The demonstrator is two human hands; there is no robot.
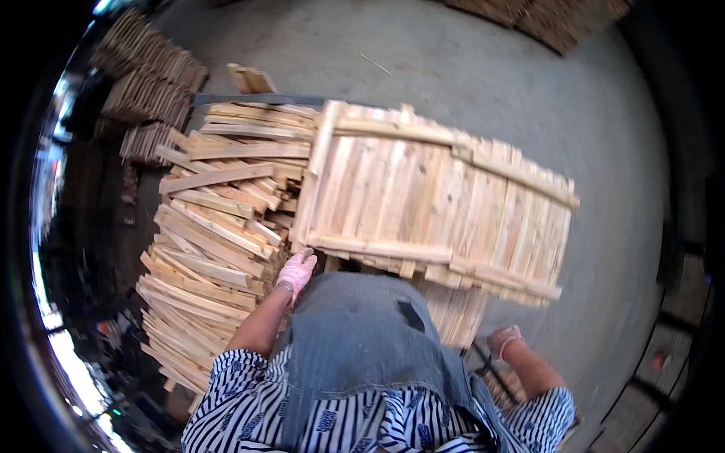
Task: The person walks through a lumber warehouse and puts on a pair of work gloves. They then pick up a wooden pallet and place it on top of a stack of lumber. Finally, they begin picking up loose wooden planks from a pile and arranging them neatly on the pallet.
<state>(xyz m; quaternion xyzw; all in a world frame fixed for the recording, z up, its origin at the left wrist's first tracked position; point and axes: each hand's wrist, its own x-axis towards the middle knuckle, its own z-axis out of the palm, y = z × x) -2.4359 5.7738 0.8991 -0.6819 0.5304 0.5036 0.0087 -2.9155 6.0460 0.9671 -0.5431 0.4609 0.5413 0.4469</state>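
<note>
My left hand, in a pink-and-white glove, is at the near left corner of a wooden slat panel. Its fingers stretch toward the end of the upright edge board and seem to touch it. The panel has pale planks side by side, with rails along its far and near edges. To the right of my body hangs my right hand, also gloved, apart from the panel; it is blurred and its fingers are hard to make out. More slats show beneath the panel's near side.
A tall heap of loose wooden slats lies left of the panel. Farther left stand stacks of bundled boards. Brown boards lie at the far right on the grey concrete floor. A dark metal frame is near my right hand.
</note>
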